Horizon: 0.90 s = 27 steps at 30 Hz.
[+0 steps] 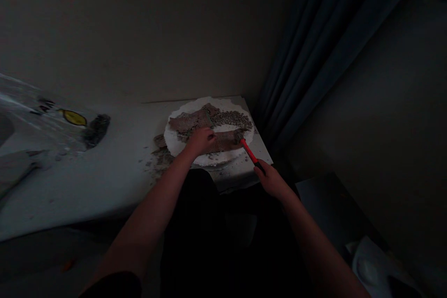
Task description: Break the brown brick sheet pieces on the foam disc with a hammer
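A hammer [249, 150] with a red shaft and black grip is held in my right hand [268, 178], its dark head over the right end of a flat brown strip [225, 141]. My left hand [201, 139] is closed at the strip's left end, fingertips curled together; what is between them is too dark to make out. The strip lies on a round white board [181, 148] with a ragged edge. Behind my left hand lies another flat brown piece [188, 121] with a rough surface. A heap of small pebble-like bits [233, 119] spreads to its right.
The board rests on a pale table [122, 167] against the wall. Loose crumbs and a brown chunk [159, 140] lie left of it. A clear plastic bag [52, 121] with a yellow mark stands farther left. A dark curtain [307, 42] hangs at the right.
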Each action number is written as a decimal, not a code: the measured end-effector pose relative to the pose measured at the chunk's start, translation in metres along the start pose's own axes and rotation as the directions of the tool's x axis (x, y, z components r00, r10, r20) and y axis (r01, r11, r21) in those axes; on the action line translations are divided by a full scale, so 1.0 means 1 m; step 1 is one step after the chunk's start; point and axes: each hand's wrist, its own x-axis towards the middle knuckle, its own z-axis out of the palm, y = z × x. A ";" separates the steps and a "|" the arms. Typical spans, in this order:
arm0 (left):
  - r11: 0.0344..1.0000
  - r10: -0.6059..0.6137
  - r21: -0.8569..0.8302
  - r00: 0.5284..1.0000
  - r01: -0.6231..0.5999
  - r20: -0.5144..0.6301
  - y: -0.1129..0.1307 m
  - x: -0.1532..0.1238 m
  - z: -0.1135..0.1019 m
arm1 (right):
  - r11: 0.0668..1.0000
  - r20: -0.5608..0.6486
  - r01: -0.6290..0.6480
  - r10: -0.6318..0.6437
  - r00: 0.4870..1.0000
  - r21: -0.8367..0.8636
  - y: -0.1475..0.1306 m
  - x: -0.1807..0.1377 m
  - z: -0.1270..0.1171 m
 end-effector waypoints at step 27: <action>0.959 -0.067 -0.281 0.996 0.047 -0.061 0.005 0.044 0.061 | 0.998 0.007 0.028 -0.028 1.000 0.058 0.011 0.002 -0.001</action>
